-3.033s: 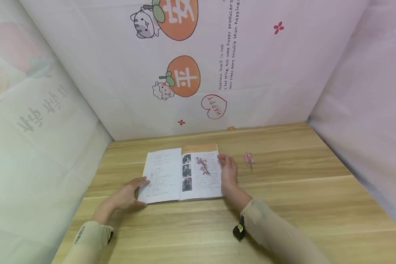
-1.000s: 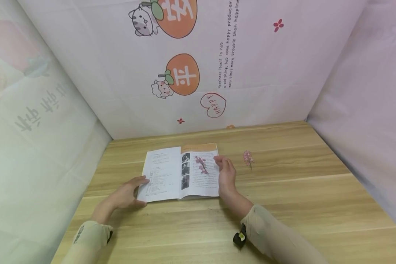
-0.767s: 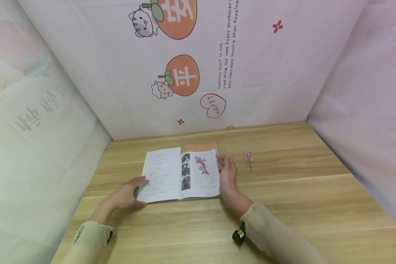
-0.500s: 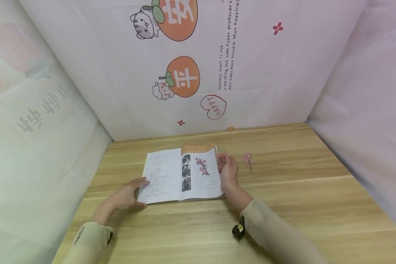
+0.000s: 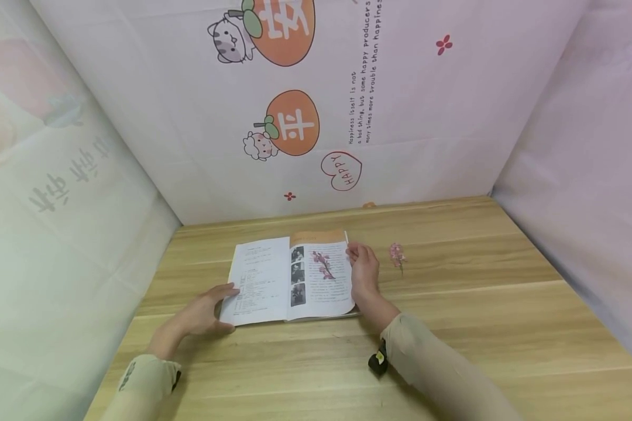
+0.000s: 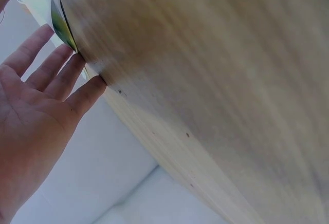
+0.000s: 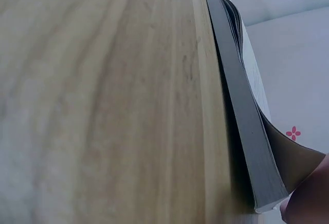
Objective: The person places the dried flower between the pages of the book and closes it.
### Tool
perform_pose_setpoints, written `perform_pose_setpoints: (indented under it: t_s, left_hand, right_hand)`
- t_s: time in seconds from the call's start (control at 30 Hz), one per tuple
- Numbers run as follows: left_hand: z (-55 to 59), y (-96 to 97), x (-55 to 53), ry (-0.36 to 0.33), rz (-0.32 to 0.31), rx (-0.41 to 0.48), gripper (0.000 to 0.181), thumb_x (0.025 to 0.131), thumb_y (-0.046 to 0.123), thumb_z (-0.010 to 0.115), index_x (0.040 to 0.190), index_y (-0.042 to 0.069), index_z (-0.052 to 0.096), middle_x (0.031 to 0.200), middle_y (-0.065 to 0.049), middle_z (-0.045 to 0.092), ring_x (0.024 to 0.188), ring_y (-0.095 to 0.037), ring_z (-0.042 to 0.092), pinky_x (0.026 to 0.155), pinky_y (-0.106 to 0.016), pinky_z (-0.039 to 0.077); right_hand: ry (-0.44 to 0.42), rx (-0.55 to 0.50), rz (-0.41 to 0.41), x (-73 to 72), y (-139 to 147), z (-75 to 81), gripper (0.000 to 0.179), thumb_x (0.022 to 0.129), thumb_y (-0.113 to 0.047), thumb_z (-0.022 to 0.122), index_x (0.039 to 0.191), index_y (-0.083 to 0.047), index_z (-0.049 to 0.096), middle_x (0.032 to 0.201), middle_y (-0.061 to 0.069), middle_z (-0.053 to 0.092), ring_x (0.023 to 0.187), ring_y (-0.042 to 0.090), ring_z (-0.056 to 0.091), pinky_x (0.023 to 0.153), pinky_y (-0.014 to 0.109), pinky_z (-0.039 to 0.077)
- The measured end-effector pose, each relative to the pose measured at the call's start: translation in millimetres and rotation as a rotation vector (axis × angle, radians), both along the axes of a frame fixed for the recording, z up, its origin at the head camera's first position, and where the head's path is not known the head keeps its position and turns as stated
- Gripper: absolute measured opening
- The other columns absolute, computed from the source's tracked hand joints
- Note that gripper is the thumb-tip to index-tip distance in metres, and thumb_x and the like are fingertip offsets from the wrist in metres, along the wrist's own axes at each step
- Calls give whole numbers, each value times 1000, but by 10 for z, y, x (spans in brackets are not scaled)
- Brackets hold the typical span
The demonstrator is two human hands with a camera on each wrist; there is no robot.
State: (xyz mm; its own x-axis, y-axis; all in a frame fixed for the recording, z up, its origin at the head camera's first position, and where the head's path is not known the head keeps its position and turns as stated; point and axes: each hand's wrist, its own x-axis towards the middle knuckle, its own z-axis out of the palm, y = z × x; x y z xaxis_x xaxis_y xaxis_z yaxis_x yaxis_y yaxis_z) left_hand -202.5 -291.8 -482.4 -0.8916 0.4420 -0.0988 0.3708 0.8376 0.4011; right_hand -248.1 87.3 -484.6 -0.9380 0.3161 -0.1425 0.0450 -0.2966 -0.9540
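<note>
An open book (image 5: 258, 275) lies on the wooden table, with a pink blossom sprig (image 5: 323, 266) on its right page. My left hand (image 5: 202, 310) rests at the book's left edge; in the left wrist view its fingers (image 6: 61, 77) look straight and spread against that edge. My right hand (image 5: 366, 275) is at the right page's outer edge, fingertips bent in and pinching it. In the right wrist view that leaf (image 7: 288, 149) curves up from the page block (image 7: 241, 100) to the hand. Most of the right hand lies outside its wrist view.
A second pink blossom sprig (image 5: 397, 255) lies on the table (image 5: 479, 280), right of my right hand. White printed cloth (image 5: 400, 105) stands behind the table, with cloth walls on the left and right. A small black device (image 5: 378, 361) hangs at my right wrist.
My right fingers have shifted along the right page's edge, and the leaf has flexed inward and back, carrying the sprig slightly. My left hand stays in place.
</note>
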Motion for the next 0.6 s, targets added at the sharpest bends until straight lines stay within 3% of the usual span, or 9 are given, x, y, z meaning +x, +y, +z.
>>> perform_pose_setpoints:
  t_s: [0.2,0.43,0.6]
  left_hand:
    - [-19,-4,0,-6,13,-3,88,72,33,87,147,9,48,158,-21,38,143,-47,38,116,-61,34]
    - [-7,-10,12,-16,18,6,88,73,32,87,148,8,46,159,-21,36,143,-47,37,117,-61,33]
    - [3,-7,16,-10,10,8,88,73,32,87,147,7,47,158,-21,37,143,-47,37,117,-61,33]
  right_hand:
    - [12,12,5,23,-25,4,42,108,-26,34,132,3,54,143,18,53,138,27,48,121,35,36]
    - [-36,184,40,126,-112,114,40,107,-34,35,128,-11,59,144,8,55,141,26,45,124,43,30]
    - [-31,241,63,151,-128,119,41,106,-37,35,129,-14,59,145,6,55,143,26,43,124,44,28]
